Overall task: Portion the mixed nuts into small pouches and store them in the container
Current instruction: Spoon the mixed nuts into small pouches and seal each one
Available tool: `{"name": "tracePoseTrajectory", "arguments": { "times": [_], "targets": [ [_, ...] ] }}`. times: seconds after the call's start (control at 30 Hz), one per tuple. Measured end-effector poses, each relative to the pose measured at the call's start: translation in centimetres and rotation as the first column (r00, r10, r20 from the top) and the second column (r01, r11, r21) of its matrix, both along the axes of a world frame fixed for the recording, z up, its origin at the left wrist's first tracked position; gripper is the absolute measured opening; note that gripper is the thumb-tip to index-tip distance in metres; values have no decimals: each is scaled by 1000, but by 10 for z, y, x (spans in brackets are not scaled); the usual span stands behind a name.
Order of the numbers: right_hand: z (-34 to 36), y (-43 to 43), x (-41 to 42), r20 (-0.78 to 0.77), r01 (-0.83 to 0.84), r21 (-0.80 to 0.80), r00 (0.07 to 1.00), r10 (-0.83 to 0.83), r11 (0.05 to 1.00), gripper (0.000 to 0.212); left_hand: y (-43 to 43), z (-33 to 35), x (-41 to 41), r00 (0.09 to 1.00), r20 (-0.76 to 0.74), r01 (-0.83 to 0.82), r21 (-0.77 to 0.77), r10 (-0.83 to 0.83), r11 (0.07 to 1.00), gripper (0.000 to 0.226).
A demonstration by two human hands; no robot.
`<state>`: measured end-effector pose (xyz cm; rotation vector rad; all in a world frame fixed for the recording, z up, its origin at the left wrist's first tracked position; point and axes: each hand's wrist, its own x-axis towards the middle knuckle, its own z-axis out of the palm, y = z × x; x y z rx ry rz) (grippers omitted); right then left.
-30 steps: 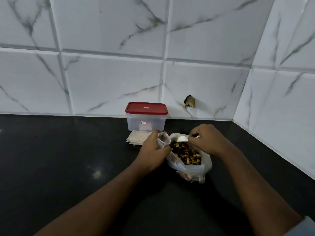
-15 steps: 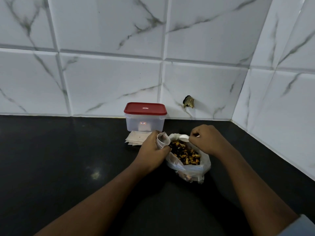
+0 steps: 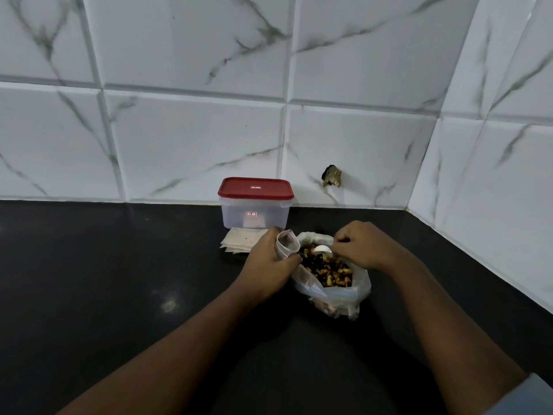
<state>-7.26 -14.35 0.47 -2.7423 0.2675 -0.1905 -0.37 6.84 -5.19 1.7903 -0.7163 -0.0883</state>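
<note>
An open plastic bag (image 3: 338,295) of mixed nuts (image 3: 327,269) sits on the black counter. My left hand (image 3: 270,263) grips a small clear pouch (image 3: 286,244), its mouth held open at the bag's left rim. My right hand (image 3: 363,245) pinches the handle of a white spoon (image 3: 322,250) whose bowl lies over the nuts at the bag's far side. A clear container with a red lid (image 3: 255,188) stands shut behind, against the wall. A stack of flat empty pouches (image 3: 244,239) lies in front of it.
The dark counter (image 3: 104,280) stretches left and toward me. White marble tiles form the back wall and the right wall, meeting in a corner at the right. A small broken hole (image 3: 331,176) marks the back wall.
My right hand has lowered the spoon slightly so its bowl sits on the nuts. My left hand and the pouch have stayed in place.
</note>
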Motion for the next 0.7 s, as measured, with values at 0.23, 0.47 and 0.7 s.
{"name": "tracePoseTrajectory", "arguments": {
  "times": [0.23, 0.47, 0.7],
  "targets": [
    [3, -9, -5, 4, 87, 258, 996, -91, 962, 31, 0, 0, 0, 1000, -4, 11, 1, -11, 1000, 30],
    [0, -16, -4, -72, 233, 570, 969, -235, 788, 16, 0, 0, 0, 1000, -1, 15, -4, -15, 1000, 29],
    [1, -26, -3, -69, 197, 738, 973, -218, 645, 30, -1, -1, 1, 1000, 15, 10, -9, -10, 1000, 31]
  ]
}}
